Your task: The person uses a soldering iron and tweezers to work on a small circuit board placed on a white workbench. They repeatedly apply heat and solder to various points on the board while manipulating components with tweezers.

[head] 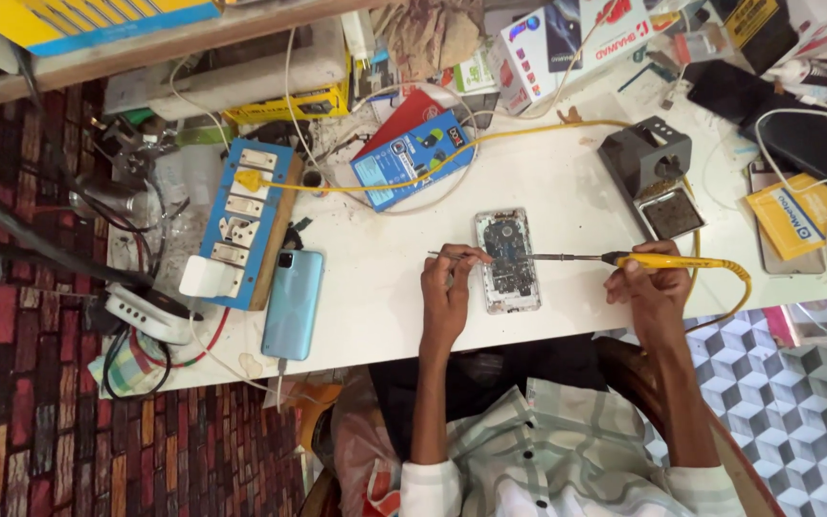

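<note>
With its back cover off, the opened smartphone (507, 260) is mid-soldering: right hand (650, 283) grips the yellow soldering iron (667, 260), left hand (449, 287) pinches thin tweezers (452, 255) over its board.

Yellow soldering iron (667, 260); seemingly pale-blue phone (292, 303).

White table (576, 182) carries an opened phone (507, 260), a blue phone (292, 303), a blue socket board (244, 218) and a blue box (412, 158). Iron stand (651, 175) sits right of centre. Yellow packet (801, 218) and boxes (567, 43) lie at the far edge.
</note>
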